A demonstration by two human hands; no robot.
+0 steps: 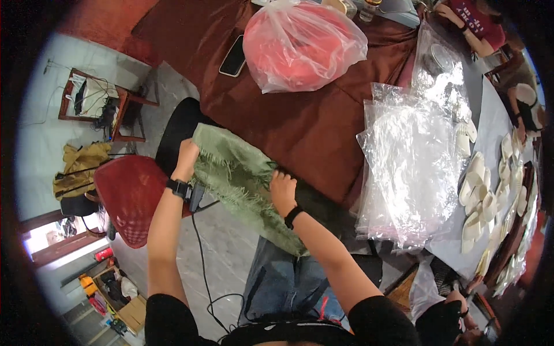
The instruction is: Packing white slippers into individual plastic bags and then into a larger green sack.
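A pale green cloth [228, 151] with frayed, fringed edges is stretched between my hands above my lap. My left hand [186, 161] is closed on its upper left edge. Farther right and a little lower, my right hand [283, 193] grips the same cloth near its right side, with the fingers curled into the fabric. The cloth sags in folds between them, and its lower end hangs over my jeans [283, 277]. My fingertips are partly hidden by the cloth.
A brown-covered table [311, 138] lies ahead, bearing a phone [233, 56], a clear bag with red contents [304, 46] and stacked clear plastic bags [410, 161]. Cream slippers [476, 190] lie at right. A red chair [131, 193] stands left; a cable [203, 259] crosses the floor. Other people sit right.
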